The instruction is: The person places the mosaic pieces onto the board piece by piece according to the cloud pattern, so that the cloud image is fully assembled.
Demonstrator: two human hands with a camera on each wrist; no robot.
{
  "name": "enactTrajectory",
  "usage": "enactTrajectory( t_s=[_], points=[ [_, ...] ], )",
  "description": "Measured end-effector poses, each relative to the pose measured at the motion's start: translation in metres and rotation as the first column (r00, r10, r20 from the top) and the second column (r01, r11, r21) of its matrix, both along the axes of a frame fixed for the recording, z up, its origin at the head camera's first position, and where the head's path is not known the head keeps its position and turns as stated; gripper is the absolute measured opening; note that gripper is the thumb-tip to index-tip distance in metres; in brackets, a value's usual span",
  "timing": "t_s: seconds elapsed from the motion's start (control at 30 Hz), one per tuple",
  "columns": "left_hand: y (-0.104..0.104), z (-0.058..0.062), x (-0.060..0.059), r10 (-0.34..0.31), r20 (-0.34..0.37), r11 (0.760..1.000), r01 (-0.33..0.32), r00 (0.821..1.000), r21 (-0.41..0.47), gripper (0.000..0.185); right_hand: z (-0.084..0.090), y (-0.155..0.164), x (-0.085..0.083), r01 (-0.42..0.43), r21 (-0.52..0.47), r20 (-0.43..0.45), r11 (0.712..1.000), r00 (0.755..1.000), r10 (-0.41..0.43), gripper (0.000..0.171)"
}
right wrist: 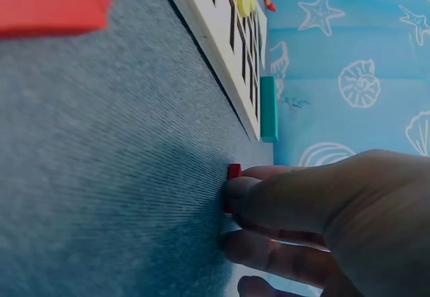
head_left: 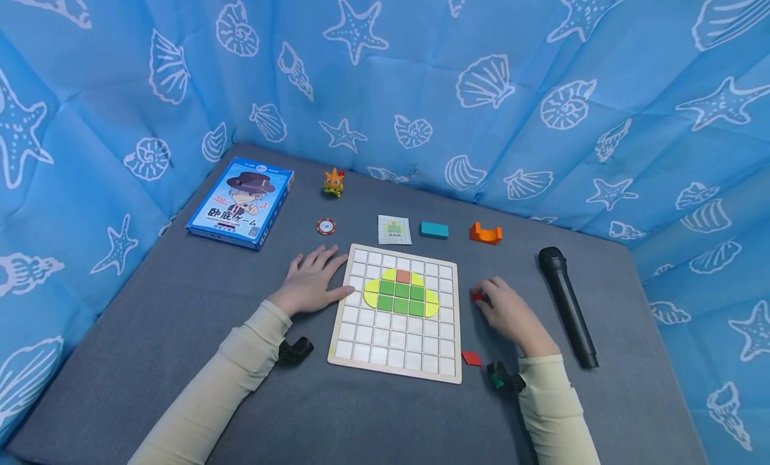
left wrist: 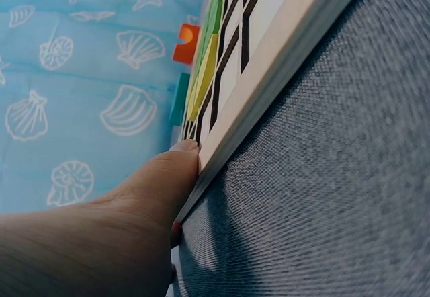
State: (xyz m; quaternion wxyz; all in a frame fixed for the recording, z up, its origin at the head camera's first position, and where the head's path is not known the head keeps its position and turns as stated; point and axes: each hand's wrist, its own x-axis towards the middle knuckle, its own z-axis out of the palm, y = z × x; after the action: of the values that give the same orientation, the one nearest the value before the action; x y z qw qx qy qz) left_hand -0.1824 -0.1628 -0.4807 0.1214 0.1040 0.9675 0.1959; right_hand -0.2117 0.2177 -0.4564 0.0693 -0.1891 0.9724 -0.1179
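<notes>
A wooden grid board (head_left: pixel 397 368) with white squares lies on the table. On it sit green square tiles (head_left: pixel 401 290), yellow curved pieces (head_left: pixel 371 292) and an orange-brown tile (head_left: pixel 403 276). My left hand (head_left: pixel 313 281) is spread flat to the left of the board, its thumb against the board's edge, as the left wrist view confirms. Right of the board, my right hand (head_left: pixel 511 311) pinches a small red tile (right wrist: pixel 234 170) between thumb and fingers, close to the tabletop; the fingers cover much of it. Another red tile (head_left: pixel 472 358) lies by the board's lower right corner.
Behind the board are a pattern card (head_left: pixel 394 230), a teal block (head_left: pixel 434 230), an orange U-shaped block (head_left: pixel 485 234), a poker chip (head_left: pixel 326 226) and a small toy figure (head_left: pixel 333 183). A blue game box (head_left: pixel 240 201) lies back left. A black microphone (head_left: pixel 568 308) lies at right.
</notes>
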Motion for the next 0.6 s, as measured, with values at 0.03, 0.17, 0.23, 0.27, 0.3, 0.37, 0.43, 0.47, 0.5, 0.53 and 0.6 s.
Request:
enactTrajectory(
  t_s=[0.03, 0.17, 0.23, 0.27, 0.3, 0.37, 0.43, 0.47, 0.5, 0.53, 0.6],
  points=[
    [0.0, 0.0, 0.0, 0.001, 0.002, 1.0, -0.001, 1.0, 0.0, 0.073, -0.001, 0.0, 0.001, 0.001, -0.002, -0.006, 1.0, 1.0, -0.001, 0.019],
    [0.0, 0.002, 0.001, 0.001, 0.003, 1.0, -0.001, 1.0, 0.0, 0.073, -0.003, 0.0, 0.001, -0.015, -0.012, -0.038, 1.0, 0.999, 0.015, 0.016],
    [-0.001, 0.003, 0.001, 0.001, 0.003, 1.0, -0.001, 1.0, 0.001, 0.073, -0.004, 0.0, 0.001, -0.02, -0.01, -0.046, 1.0, 0.999, 0.02, 0.015],
    [0.0, 0.002, 0.001, 0.0, 0.002, 1.0, 0.0, 1.0, 0.002, 0.073, -0.004, 0.0, 0.001, -0.022, -0.009, -0.045, 1.0, 0.999, 0.022, 0.015],
    [0.0, 0.002, 0.001, -0.001, 0.002, 1.0, 0.001, 1.0, 0.003, 0.073, -0.004, 0.0, 0.0, -0.022, -0.008, -0.042, 1.0, 0.999, 0.022, 0.015],
    [0.0, 0.001, 0.001, 0.002, 0.007, 1.0, -0.002, 1.0, 0.01, 0.072, -0.003, -0.002, 0.0, -0.025, -0.005, -0.036, 1.0, 0.999, 0.025, 0.016],
    [0.0, 0.0, 0.0, 0.001, 0.005, 1.0, -0.001, 1.0, 0.013, 0.072, 0.0, -0.005, 0.001, -0.03, -0.005, -0.03, 1.0, 0.999, 0.03, 0.018],
    [0.0, 0.0, 0.0, 0.002, 0.005, 1.0, -0.002, 1.0, 0.015, 0.072, 0.001, -0.007, 0.001, -0.034, -0.005, -0.028, 0.999, 0.999, 0.034, 0.019],
    [0.0, 0.0, 0.0, 0.003, 0.006, 1.0, -0.003, 1.0, 0.014, 0.072, 0.004, -0.01, 0.002, -0.038, -0.006, -0.028, 0.999, 0.999, 0.038, 0.019],
    [0.0, 0.0, 0.0, 0.004, 0.005, 1.0, -0.004, 1.0, 0.014, 0.073, 0.006, -0.014, 0.003, -0.041, -0.009, -0.028, 0.999, 0.999, 0.041, 0.019],
    [0.0, 0.0, 0.0, 0.003, 0.004, 1.0, -0.003, 1.0, 0.004, 0.073, 0.012, -0.023, 0.005, -0.049, -0.018, -0.031, 0.999, 0.998, 0.048, 0.02]
  ],
)
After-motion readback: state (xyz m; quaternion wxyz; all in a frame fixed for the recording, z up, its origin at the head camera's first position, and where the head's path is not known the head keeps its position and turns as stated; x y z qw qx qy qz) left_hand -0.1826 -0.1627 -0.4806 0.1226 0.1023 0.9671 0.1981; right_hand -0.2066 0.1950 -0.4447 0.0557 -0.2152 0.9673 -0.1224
